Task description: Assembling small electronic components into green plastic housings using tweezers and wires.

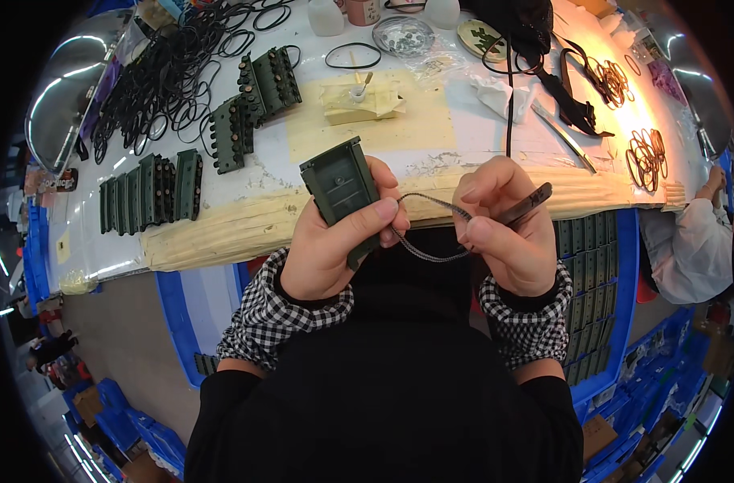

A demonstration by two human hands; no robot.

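My left hand (322, 253) is closed around a dark green, shallow rectangular plastic housing (340, 183), tilted with its hollow side up. Between the two hands hangs a loop of thin dark braided cord (433, 259); one end is at my left thumb and fingertips, by the housing's right edge. The cord's other end runs into my right hand (520, 249), which pinches it. That hand is also curled around what look like dark metal tweezers (531, 204), their flat back end sticking out to the right. The tweezers' tips are hidden by my fingers.
Rows of green housings (148, 193) stand at the left, below a heap of black cord loops (161, 88). A tape-covered block (363, 101) holds a tiny cup. Brown rubber bands (647, 159) lie right. Blue trays (627, 282) flank my lap. Another person's sleeve (693, 249) shows far right.
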